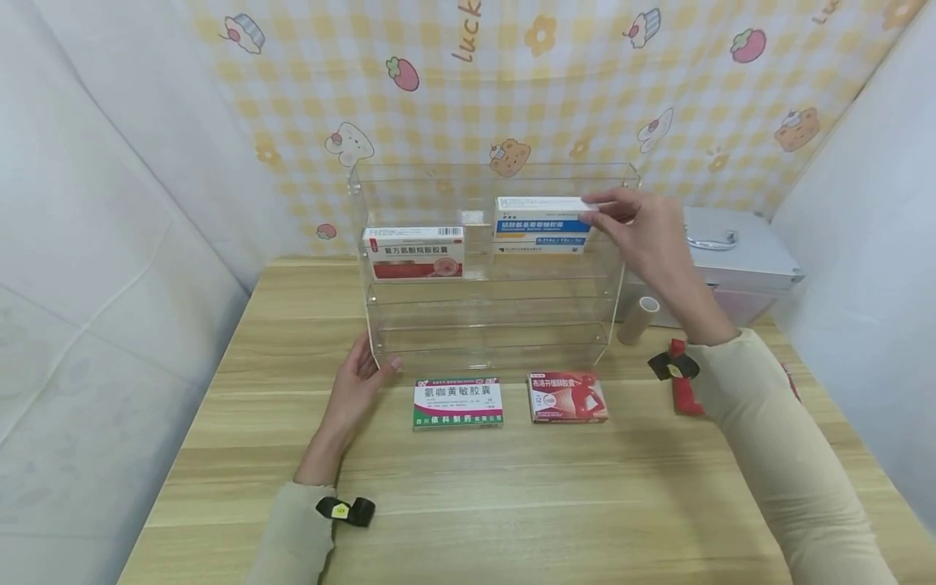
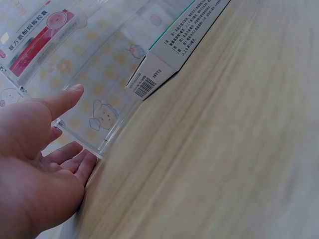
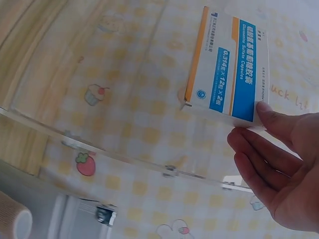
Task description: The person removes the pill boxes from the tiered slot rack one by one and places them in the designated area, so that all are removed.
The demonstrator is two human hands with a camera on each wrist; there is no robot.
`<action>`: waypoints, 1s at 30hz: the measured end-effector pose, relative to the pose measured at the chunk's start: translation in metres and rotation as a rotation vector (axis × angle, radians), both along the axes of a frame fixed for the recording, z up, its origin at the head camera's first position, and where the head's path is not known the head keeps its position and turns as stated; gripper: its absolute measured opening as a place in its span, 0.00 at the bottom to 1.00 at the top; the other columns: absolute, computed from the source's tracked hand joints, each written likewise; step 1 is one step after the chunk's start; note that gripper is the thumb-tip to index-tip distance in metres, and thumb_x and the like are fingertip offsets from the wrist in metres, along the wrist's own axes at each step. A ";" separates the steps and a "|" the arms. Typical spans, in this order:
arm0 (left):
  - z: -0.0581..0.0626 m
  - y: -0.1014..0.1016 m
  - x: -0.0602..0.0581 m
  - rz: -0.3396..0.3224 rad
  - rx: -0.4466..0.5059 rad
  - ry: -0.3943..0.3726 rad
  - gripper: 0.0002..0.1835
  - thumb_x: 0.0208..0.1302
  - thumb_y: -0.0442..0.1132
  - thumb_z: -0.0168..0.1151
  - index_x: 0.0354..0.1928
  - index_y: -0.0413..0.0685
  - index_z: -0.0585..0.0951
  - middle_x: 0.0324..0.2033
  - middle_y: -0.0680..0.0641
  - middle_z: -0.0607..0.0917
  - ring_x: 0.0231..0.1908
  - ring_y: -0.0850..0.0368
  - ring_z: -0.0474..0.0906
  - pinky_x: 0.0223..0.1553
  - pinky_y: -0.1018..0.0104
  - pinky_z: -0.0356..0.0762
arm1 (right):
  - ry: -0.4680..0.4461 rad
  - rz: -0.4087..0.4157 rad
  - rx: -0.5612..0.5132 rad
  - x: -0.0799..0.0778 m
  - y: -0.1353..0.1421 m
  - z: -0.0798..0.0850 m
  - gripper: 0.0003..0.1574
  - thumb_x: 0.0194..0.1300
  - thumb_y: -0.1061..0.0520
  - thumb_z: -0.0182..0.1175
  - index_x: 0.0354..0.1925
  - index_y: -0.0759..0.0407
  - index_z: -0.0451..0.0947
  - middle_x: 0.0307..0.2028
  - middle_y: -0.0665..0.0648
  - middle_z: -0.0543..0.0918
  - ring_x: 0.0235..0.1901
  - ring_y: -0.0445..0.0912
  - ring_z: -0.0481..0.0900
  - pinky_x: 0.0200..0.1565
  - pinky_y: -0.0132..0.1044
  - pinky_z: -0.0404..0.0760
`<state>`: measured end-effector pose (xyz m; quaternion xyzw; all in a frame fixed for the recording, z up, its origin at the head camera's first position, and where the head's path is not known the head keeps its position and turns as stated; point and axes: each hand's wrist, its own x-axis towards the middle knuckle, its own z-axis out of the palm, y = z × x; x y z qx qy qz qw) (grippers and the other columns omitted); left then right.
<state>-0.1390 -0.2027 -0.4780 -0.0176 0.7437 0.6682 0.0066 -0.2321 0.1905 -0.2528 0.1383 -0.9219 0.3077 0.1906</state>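
Observation:
A clear acrylic display rack point(image 1: 431, 313) stands on the table, a white-and-red medicine box point(image 1: 414, 264) in its upper left part. My right hand point(image 1: 647, 236) pinches the right end of a white-and-blue medicine box point(image 1: 541, 229) at the upper right of the rack. In the right wrist view, the thumb lies on the front of that box point(image 3: 227, 67), the fingers at its end. Down at the rack's lower left corner, my left hand point(image 1: 358, 386) holds the side panel. The left wrist view shows that hand's thumb point(image 2: 65, 102) inside the panel and the other fingers outside.
In front of the rack lie a green-and-white medicine box point(image 1: 457, 404) and a red medicine box point(image 1: 568, 398). To the right are a beige roll point(image 1: 639, 319), a silver case point(image 1: 738, 252) and a red item point(image 1: 686, 394) partly behind the sleeve. A checked cloth point(image 1: 468, 97) hangs behind.

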 end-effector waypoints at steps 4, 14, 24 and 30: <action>-0.001 0.001 0.000 -0.003 -0.002 -0.002 0.45 0.63 0.51 0.67 0.76 0.61 0.55 0.74 0.49 0.58 0.70 0.53 0.58 0.68 0.58 0.60 | 0.038 -0.021 -0.014 0.003 0.002 0.013 0.18 0.64 0.47 0.66 0.51 0.50 0.85 0.42 0.56 0.87 0.40 0.46 0.86 0.26 0.27 0.73; -0.002 0.001 0.004 -0.014 -0.001 -0.007 0.45 0.62 0.52 0.67 0.77 0.61 0.54 0.74 0.49 0.58 0.70 0.53 0.58 0.69 0.58 0.60 | 0.134 -0.054 -0.011 0.012 0.006 0.035 0.19 0.63 0.46 0.67 0.52 0.47 0.85 0.43 0.53 0.88 0.41 0.47 0.86 0.37 0.22 0.72; 0.000 0.000 0.003 -0.024 0.006 -0.004 0.44 0.64 0.49 0.66 0.77 0.61 0.53 0.74 0.48 0.57 0.71 0.51 0.56 0.69 0.55 0.59 | 0.233 0.002 0.028 0.053 0.015 0.046 0.19 0.60 0.51 0.70 0.52 0.44 0.85 0.42 0.49 0.88 0.39 0.38 0.83 0.46 0.23 0.71; 0.013 0.001 0.005 -0.036 0.018 -0.023 0.45 0.66 0.45 0.66 0.78 0.55 0.51 0.74 0.44 0.55 0.71 0.47 0.55 0.70 0.52 0.56 | 0.166 0.087 0.070 0.079 0.027 0.033 0.19 0.58 0.53 0.72 0.49 0.47 0.86 0.37 0.48 0.88 0.34 0.32 0.81 0.23 0.26 0.70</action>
